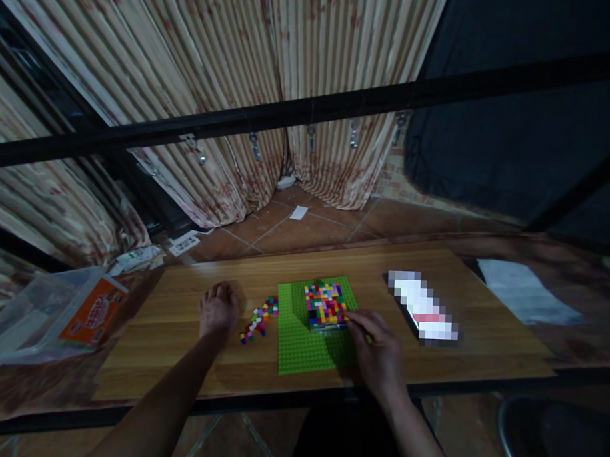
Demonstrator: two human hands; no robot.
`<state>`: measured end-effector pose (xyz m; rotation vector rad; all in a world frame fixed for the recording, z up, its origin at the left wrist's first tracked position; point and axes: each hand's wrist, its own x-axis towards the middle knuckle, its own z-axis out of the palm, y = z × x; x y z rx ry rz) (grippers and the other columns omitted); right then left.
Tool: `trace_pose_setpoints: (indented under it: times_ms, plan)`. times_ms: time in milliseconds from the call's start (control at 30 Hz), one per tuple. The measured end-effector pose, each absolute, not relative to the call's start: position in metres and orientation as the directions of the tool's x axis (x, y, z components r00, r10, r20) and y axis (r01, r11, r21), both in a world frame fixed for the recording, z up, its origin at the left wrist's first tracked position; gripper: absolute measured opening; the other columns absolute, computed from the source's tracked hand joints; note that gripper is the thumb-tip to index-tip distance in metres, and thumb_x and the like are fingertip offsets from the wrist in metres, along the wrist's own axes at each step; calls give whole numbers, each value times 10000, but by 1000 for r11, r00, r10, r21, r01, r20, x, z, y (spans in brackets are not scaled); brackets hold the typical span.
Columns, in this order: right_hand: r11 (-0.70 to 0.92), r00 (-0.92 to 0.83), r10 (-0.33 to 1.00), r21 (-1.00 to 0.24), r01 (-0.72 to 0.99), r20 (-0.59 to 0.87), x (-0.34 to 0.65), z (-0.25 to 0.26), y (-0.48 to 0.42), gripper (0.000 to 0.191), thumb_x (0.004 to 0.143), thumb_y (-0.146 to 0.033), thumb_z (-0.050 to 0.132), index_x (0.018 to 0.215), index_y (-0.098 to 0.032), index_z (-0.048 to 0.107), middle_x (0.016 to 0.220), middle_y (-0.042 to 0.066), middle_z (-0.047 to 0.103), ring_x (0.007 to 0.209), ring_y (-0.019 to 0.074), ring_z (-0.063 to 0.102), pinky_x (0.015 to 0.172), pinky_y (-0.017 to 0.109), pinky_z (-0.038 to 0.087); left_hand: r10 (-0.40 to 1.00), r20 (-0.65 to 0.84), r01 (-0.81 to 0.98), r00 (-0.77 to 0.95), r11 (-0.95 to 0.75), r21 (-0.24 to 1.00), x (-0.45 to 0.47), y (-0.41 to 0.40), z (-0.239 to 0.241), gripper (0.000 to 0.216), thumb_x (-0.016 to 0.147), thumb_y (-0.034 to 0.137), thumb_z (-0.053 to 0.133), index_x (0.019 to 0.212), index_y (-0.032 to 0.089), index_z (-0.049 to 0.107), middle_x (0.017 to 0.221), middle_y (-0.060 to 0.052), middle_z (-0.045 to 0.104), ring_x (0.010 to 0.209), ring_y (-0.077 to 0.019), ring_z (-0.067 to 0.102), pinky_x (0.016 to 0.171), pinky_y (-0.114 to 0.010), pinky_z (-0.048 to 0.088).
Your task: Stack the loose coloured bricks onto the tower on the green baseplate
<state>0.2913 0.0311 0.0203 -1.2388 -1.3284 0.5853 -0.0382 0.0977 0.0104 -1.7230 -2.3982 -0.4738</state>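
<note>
A low block built of many small coloured building bricks (325, 302) stands on a green studded baseplate (293, 348). At the block's right edge, my right hand (378, 348) has its thumb and forefinger pinched together. A small building brick (345, 317), seemingly yellow, shows at those fingertips, partly covered by them. My left hand (219, 311) rests palm down on the table, left of the baseplate, with its fingers loosely bent and nothing visible in them. Between that hand and the baseplate lies a scattered strip of loose coloured bricks (258, 319).
The wooden tabletop (180, 364) carries a phone with a blurred screen (425, 307) on the right. A clear plastic box (42, 312) with an orange label sits at the left. White paper (525, 289) lies at the right. A dark bar (309, 110) crosses beyond the table, before curtains.
</note>
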Motion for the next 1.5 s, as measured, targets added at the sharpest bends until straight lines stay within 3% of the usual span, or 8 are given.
trace_pose_setpoints:
  times_ms: [233, 467, 733, 967, 1267, 1500]
  plan:
    - [348, 164, 897, -883, 315, 411, 293, 20, 37, 205, 890, -321, 582, 953, -270, 771, 945, 62, 676, 884, 192, 669, 758, 325, 549, 900, 269, 936, -343, 304, 178, -35, 97, 14, 423, 910, 318, 391, 1255, 153, 571, 1291, -138, 592, 1205, -294, 501, 1028, -444, 395]
    - [191, 241, 930, -924, 332, 279, 292, 18, 33, 307, 858, -351, 607, 1117, -215, 701, 1029, 90, 717, 887, 218, 685, 812, 383, 557, 898, 260, 930, -356, 313, 190, -35, 97, 13, 419, 912, 315, 383, 1249, 159, 576, 1312, -130, 583, 1217, -290, 493, 1041, -439, 384]
    - [105, 301, 936, -960, 259, 183, 289, 10, 30, 408, 822, -427, 641, 1158, -199, 674, 1074, 111, 730, 936, 242, 695, 882, 444, 542, 897, 263, 930, -355, 309, 200, -34, 97, 14, 407, 907, 310, 388, 1235, 167, 583, 1308, -122, 581, 1210, -283, 495, 1046, -430, 381]
    - [46, 399, 914, -996, 75, 72, 291, 12, 36, 400, 791, -497, 664, 1023, -178, 729, 1047, 123, 748, 964, 262, 694, 854, 433, 548, 889, 289, 929, -354, 299, 218, -33, 96, 14, 405, 904, 307, 400, 1233, 168, 592, 1292, -142, 589, 1182, -290, 506, 1017, -458, 399]
    - [13, 398, 918, -998, -57, -10, 277, 19, 47, 393, 712, -531, 710, 876, -177, 755, 883, 80, 768, 837, 241, 694, 758, 381, 546, 892, 279, 929, -356, 307, 205, -34, 97, 12, 404, 907, 307, 383, 1217, 157, 594, 1309, -127, 582, 1186, -286, 505, 1037, -441, 381]
    - [26, 395, 918, -1000, -11, 19, 277, 19, 45, 366, 748, -488, 695, 910, -163, 740, 912, 94, 759, 850, 238, 689, 774, 380, 539, 894, 279, 932, -350, 303, 198, -35, 97, 10, 400, 908, 315, 396, 1222, 164, 591, 1302, -125, 586, 1197, -288, 496, 1036, -438, 377]
